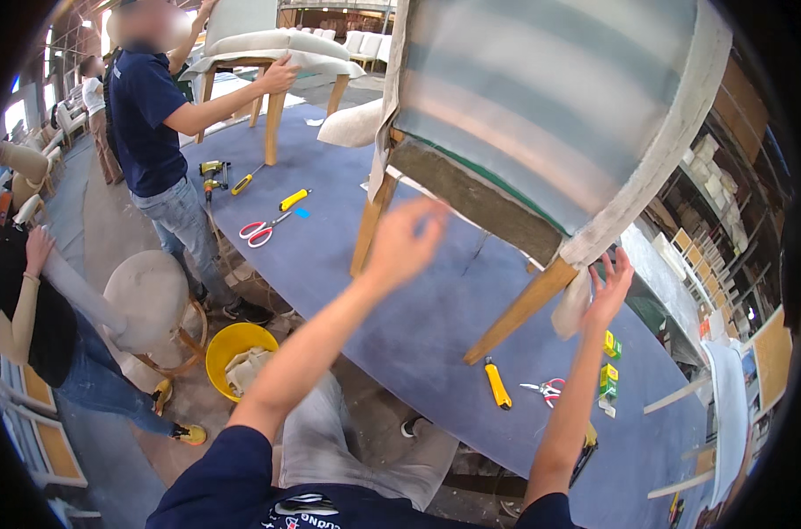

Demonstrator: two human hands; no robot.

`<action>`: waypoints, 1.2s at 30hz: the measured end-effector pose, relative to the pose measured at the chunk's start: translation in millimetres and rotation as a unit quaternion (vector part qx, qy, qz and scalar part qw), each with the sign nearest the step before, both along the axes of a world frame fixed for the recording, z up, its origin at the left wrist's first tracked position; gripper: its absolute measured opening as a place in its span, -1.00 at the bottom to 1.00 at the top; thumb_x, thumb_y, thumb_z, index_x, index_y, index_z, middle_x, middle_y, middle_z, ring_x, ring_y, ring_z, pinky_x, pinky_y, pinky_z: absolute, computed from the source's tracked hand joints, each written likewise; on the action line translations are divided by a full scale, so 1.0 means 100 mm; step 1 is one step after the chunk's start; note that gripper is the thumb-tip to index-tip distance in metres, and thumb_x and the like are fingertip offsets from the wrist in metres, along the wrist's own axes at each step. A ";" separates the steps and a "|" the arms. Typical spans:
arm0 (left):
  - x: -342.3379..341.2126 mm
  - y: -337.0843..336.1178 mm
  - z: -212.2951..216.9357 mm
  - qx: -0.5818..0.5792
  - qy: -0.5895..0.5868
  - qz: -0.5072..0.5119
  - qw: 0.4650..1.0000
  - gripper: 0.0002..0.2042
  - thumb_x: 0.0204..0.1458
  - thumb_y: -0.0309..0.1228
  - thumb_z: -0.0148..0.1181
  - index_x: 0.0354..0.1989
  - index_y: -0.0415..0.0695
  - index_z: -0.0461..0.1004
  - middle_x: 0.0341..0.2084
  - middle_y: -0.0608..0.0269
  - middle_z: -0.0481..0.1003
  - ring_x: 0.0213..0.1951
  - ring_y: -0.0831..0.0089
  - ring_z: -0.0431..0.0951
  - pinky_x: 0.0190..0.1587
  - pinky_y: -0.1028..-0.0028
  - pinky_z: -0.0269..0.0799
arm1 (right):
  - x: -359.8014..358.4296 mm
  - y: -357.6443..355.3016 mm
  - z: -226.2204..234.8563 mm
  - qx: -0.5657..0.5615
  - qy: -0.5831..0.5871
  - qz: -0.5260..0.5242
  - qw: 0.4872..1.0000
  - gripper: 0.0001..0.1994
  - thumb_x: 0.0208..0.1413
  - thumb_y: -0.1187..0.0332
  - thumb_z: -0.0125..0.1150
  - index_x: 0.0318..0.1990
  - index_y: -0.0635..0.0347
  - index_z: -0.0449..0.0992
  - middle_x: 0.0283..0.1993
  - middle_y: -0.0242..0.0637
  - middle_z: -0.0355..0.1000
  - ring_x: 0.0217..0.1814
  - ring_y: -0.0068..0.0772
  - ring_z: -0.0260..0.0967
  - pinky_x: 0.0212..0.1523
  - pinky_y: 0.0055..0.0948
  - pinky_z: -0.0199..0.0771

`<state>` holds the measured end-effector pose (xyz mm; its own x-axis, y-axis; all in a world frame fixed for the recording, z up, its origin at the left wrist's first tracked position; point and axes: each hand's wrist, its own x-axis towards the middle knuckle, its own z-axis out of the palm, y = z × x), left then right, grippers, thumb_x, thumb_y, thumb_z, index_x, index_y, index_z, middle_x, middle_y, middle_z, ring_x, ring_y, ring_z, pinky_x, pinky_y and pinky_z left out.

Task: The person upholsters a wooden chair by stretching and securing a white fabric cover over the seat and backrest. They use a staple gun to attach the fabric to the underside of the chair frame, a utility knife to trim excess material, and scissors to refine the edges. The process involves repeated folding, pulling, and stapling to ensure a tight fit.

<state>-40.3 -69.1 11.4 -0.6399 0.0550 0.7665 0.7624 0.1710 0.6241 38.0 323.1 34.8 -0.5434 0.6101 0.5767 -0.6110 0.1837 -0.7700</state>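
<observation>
An upholstered chair (550, 97) stands on the blue-grey table, its framed back toward me, with a sheer panel in the back. Below the panel runs a dark brown strip (471, 189) with a white lower edge. My left hand (406, 242), slightly blurred, is in front of the strip's left end, fingers loosely bent and apart, holding nothing visible. Beside the chair's lower right corner, my right hand (610, 286) has its fingers spread; whether they touch the cover is unclear. A loose pale flap of fabric (572, 304) hangs there, next to the wooden leg (522, 309).
On the table (400, 344) lie yellow cutters (497, 386), red-handled snips (546, 390), small green-yellow boxes (609, 381), red-handled scissors (261, 231) and a nail gun (212, 174). A co-worker (149, 115) grips another chair (277, 44). A yellow bucket (219, 353) stands on the floor.
</observation>
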 end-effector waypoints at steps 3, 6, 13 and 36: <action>-1.03 -0.36 -0.09 0.125 -0.053 0.160 0.978 -0.47 0.17 -0.18 0.35 0.19 -0.27 0.41 0.17 -0.08 0.44 0.16 0.04 0.50 0.17 0.22 0.45 | -0.18 -0.83 -0.63 0.188 0.012 -0.152 0.970 -0.32 0.35 0.27 0.07 0.53 0.30 0.01 0.55 0.00 0.09 0.60 0.04 0.04 0.55 0.01 0.01; -1.59 -0.57 -0.19 0.045 -0.067 0.151 0.985 -0.32 0.18 -0.05 0.37 0.28 -0.29 0.29 0.26 -0.06 0.30 0.20 0.08 0.43 0.19 0.22 0.43 | -0.27 -1.41 -0.78 0.312 0.021 -0.334 0.889 -0.16 0.16 0.41 0.22 0.54 0.36 -0.07 0.55 0.16 0.01 0.60 0.22 -0.03 0.56 0.07 -0.05; -1.57 -0.52 -0.38 0.110 -0.224 -0.123 0.960 -0.47 0.25 0.02 0.30 0.16 -0.18 0.46 -0.18 0.42 0.50 -0.10 0.61 0.43 -0.04 0.49 0.39 | -0.47 -1.05 -0.93 0.294 0.030 -0.355 0.887 -0.11 0.06 0.46 0.27 0.54 0.39 -0.07 0.54 0.24 0.02 0.59 0.27 -0.02 0.55 0.00 -0.02; 0.96 0.89 -1.02 -0.122 -0.056 -0.069 0.989 0.37 0.05 -0.07 0.45 0.44 -0.40 -0.78 0.43 -0.56 -0.77 0.50 -0.32 -0.75 0.48 -0.11 -0.73 | 1.73 1.26 -1.76 0.381 -0.525 -0.221 0.728 -0.62 0.22 0.12 0.29 0.11 0.07 0.62 0.11 -0.08 0.55 0.13 0.04 0.52 0.10 -0.02 0.54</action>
